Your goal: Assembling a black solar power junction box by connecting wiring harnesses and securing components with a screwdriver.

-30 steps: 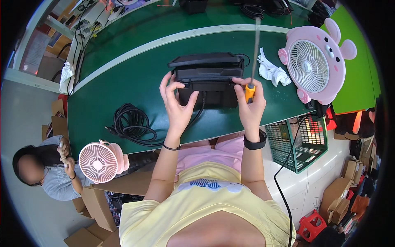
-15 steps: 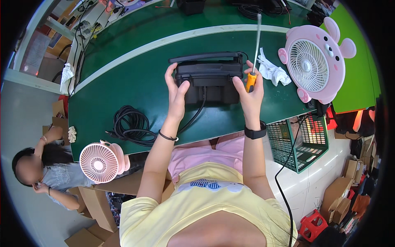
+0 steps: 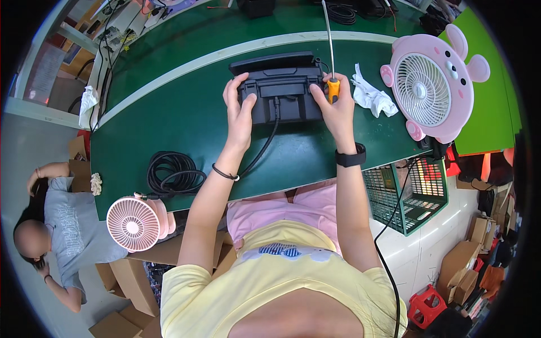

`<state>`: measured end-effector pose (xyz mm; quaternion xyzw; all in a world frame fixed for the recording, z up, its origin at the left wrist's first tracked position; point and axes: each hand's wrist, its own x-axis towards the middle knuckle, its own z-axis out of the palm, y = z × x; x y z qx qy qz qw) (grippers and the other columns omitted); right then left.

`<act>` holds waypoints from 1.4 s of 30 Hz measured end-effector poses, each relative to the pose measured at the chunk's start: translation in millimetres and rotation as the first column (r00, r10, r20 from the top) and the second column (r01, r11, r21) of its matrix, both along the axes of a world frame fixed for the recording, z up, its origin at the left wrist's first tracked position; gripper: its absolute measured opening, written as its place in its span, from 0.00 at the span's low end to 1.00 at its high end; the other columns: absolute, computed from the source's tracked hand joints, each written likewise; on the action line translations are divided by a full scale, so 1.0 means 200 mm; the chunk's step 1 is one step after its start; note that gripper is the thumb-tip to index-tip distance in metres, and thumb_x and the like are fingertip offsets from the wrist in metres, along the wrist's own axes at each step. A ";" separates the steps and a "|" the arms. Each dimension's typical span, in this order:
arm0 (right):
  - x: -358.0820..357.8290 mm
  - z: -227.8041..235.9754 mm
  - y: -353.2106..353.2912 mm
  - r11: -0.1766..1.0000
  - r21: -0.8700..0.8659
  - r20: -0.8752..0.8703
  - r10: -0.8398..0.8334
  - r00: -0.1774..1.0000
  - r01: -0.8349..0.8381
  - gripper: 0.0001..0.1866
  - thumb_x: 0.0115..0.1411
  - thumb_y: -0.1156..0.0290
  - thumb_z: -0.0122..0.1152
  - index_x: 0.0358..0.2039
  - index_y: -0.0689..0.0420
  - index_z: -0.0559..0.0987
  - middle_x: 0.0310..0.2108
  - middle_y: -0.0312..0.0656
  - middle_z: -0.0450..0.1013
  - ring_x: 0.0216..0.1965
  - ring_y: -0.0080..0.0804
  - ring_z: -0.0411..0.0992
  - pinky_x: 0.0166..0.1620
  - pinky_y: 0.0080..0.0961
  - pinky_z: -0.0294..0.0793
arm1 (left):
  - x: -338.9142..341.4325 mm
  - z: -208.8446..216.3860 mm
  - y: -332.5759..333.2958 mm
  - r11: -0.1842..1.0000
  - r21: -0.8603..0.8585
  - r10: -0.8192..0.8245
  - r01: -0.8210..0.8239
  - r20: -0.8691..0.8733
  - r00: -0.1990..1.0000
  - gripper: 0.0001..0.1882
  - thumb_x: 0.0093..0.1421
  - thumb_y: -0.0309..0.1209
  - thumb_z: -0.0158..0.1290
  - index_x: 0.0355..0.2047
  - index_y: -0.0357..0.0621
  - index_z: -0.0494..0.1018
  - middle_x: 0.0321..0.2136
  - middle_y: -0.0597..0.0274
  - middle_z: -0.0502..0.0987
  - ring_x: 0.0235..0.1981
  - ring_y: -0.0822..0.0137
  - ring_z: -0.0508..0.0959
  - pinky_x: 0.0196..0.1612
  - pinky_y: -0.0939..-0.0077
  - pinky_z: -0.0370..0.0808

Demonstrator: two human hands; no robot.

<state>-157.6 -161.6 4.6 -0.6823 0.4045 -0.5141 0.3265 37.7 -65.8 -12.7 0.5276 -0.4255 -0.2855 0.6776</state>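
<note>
Between my two hands is a black plastic box-like device, tilted so its front and the raised flap along its top both show. My left hand grips its left end, thumb on the near face and fingers behind. At the other end my right hand holds it the same way. A screwdriver with an orange-yellow handle is also tucked in that hand, its long shaft pointing away. From the device's near face a black cable runs toward my left forearm and a coiled black cable.
A pink animal-shaped fan stands at the right, beside crumpled white tissue. A small pink fan sits at the near left corner of the green table. Below the right edge is a green crate. Another person is at the left.
Both hands have shifted the device slightly away and left, tipping it so more of its front shows. The screwdriver moved left along with it. The person at the left has changed posture.
</note>
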 end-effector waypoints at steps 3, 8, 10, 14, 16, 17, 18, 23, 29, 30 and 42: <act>0.00 -0.03 -0.04 0.999 0.000 0.038 0.053 0.998 -0.053 0.23 0.59 0.56 0.71 0.45 0.57 0.73 0.36 0.44 0.79 0.34 0.38 0.78 0.41 0.27 0.76 | 0.00 0.00 -0.01 1.000 0.019 0.002 -0.001 -0.079 0.997 0.25 0.63 0.28 0.50 0.62 0.51 0.65 0.62 0.56 0.56 0.63 0.58 0.58 0.68 0.65 0.53; -0.04 -0.01 -0.03 0.994 0.005 -0.158 -0.105 0.982 0.107 0.16 0.65 0.61 0.62 0.48 0.57 0.76 0.39 0.49 0.79 0.39 0.49 0.78 0.42 0.34 0.76 | 0.06 0.05 -0.05 0.986 0.092 0.148 -0.140 -0.084 0.985 0.26 0.58 0.29 0.58 0.57 0.50 0.68 0.50 0.57 0.68 0.53 0.61 0.67 0.59 0.69 0.64; -0.10 -0.02 0.08 0.986 -0.045 -0.210 -0.165 0.964 0.159 0.16 0.65 0.65 0.60 0.51 0.57 0.76 0.39 0.50 0.78 0.40 0.49 0.77 0.43 0.37 0.75 | 0.11 0.03 -0.03 0.974 0.123 0.199 -0.188 -0.087 0.976 0.27 0.55 0.33 0.60 0.55 0.51 0.68 0.45 0.58 0.67 0.48 0.62 0.68 0.56 0.69 0.65; -0.21 0.01 0.36 1.000 -0.004 -0.230 -0.025 0.973 0.025 0.17 0.64 0.74 0.58 0.54 0.56 0.76 0.40 0.51 0.78 0.40 0.50 0.77 0.43 0.37 0.76 | 0.16 -0.02 0.03 0.915 0.193 0.351 -0.354 0.049 0.935 0.26 0.57 0.35 0.58 0.56 0.52 0.67 0.48 0.58 0.61 0.51 0.62 0.63 0.58 0.69 0.62; -0.24 0.03 0.47 0.995 -0.094 -0.345 0.004 0.938 -0.039 0.20 0.61 0.78 0.61 0.54 0.55 0.76 0.37 0.50 0.78 0.37 0.48 0.77 0.41 0.37 0.76 | 0.13 0.03 0.04 0.876 0.209 0.429 -0.434 0.072 0.900 0.25 0.60 0.34 0.55 0.57 0.51 0.65 0.51 0.59 0.57 0.50 0.66 0.62 0.57 0.71 0.63; -0.25 0.07 0.51 0.993 -0.089 -0.419 0.035 0.907 -0.080 0.20 0.60 0.78 0.62 0.54 0.54 0.76 0.36 0.50 0.78 0.36 0.47 0.77 0.40 0.37 0.76 | 0.13 0.02 0.05 0.874 0.213 0.432 -0.438 0.073 0.899 0.25 0.60 0.34 0.55 0.57 0.51 0.65 0.51 0.59 0.57 0.50 0.66 0.62 0.57 0.71 0.63; -0.26 0.09 0.54 0.993 -0.079 -0.474 0.036 0.880 -0.083 0.20 0.58 0.77 0.64 0.52 0.53 0.78 0.35 0.46 0.80 0.34 0.42 0.78 0.39 0.35 0.77 | 0.13 0.02 0.04 0.875 0.197 0.438 -0.443 0.068 0.896 0.25 0.60 0.34 0.55 0.58 0.51 0.64 0.52 0.58 0.57 0.50 0.66 0.62 0.58 0.71 0.62; -0.23 0.06 0.53 0.980 -0.167 -0.497 0.011 0.868 -0.108 0.18 0.56 0.76 0.66 0.49 0.51 0.80 0.39 0.39 0.81 0.33 0.36 0.77 0.38 0.31 0.77 | 0.14 0.00 0.04 0.906 0.146 0.402 -0.398 -0.001 0.916 0.28 0.60 0.36 0.57 0.60 0.54 0.62 0.57 0.51 0.55 0.58 0.55 0.59 0.64 0.65 0.57; -0.17 0.05 0.51 0.954 -0.283 -0.500 -0.054 0.864 -0.104 0.19 0.55 0.77 0.66 0.48 0.49 0.81 0.42 0.36 0.81 0.32 0.33 0.77 0.38 0.28 0.76 | 0.14 -0.02 0.05 0.921 0.123 0.370 -0.371 0.031 0.929 0.31 0.63 0.36 0.56 0.64 0.54 0.59 0.59 0.51 0.53 0.60 0.55 0.58 0.66 0.65 0.55; -0.17 0.05 0.51 0.953 -0.287 -0.497 -0.059 0.866 -0.100 0.18 0.55 0.77 0.66 0.48 0.49 0.82 0.42 0.36 0.81 0.32 0.33 0.76 0.37 0.29 0.76 | 0.13 -0.02 0.05 0.919 0.122 0.373 -0.374 0.033 0.927 0.31 0.63 0.35 0.56 0.65 0.54 0.58 0.59 0.51 0.53 0.61 0.55 0.58 0.66 0.65 0.55; -0.15 0.06 0.53 0.946 -0.280 -0.502 -0.001 0.865 -0.161 0.16 0.57 0.76 0.65 0.48 0.52 0.82 0.39 0.40 0.81 0.27 0.37 0.76 0.31 0.30 0.76 | 0.12 -0.01 0.05 0.908 0.065 0.412 -0.413 0.029 0.911 0.29 0.65 0.29 0.54 0.65 0.48 0.60 0.57 0.58 0.57 0.55 0.65 0.64 0.62 0.70 0.62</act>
